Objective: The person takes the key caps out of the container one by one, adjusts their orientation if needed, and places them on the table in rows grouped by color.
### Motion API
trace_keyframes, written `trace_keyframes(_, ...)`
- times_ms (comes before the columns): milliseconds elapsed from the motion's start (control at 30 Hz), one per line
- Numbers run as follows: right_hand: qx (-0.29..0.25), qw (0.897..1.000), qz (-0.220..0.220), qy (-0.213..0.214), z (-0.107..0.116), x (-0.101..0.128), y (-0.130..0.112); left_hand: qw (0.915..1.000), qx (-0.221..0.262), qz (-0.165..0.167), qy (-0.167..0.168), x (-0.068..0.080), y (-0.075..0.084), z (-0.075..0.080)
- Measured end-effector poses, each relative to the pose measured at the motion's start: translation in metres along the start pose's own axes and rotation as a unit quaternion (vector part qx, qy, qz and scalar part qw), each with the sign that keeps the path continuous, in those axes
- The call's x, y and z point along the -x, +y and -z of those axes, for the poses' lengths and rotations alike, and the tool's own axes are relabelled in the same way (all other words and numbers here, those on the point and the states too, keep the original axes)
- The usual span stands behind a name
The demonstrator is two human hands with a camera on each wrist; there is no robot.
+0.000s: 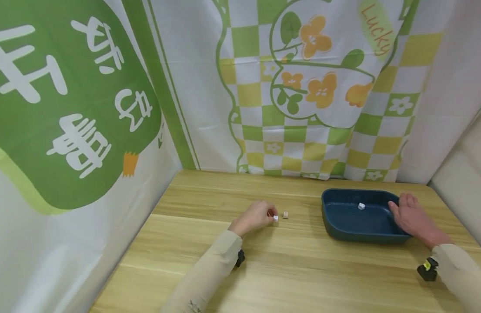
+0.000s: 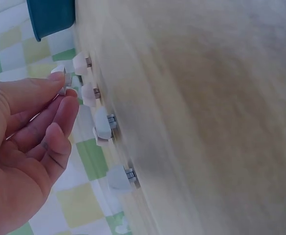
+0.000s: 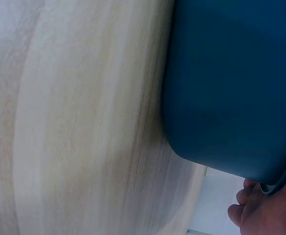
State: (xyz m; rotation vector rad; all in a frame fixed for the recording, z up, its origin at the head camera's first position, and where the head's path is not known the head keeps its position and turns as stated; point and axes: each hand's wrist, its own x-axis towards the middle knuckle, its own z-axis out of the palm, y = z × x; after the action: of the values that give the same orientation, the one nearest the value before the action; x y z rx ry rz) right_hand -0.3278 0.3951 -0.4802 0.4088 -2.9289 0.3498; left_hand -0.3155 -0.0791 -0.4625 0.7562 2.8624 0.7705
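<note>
Between thumb and forefinger, my left hand pinches a small white piece, low over the wooden table. Just to its right a small beige block lies on the wood. In the left wrist view, several small pale pieces stand in a row near that hand, among them a white one with a grey metal-like tab. My right hand grips the right rim of a dark blue rectangular basin, its thumb over the inner side. One white piece lies inside the basin.
The wooden table runs back to a green-and-white checked cloth hanging behind it. A printed cloth hangs along the left side. A pale surface borders the table on the right.
</note>
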Motion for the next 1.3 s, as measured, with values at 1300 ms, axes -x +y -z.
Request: trace_keyframes(1300, -0.011, 1.0, -0.01, -0.022, 0.006, 0.001, -0.003, 0.9966, -0.063, 0.032, -0.041, -0.004, 0.003, -0.008)
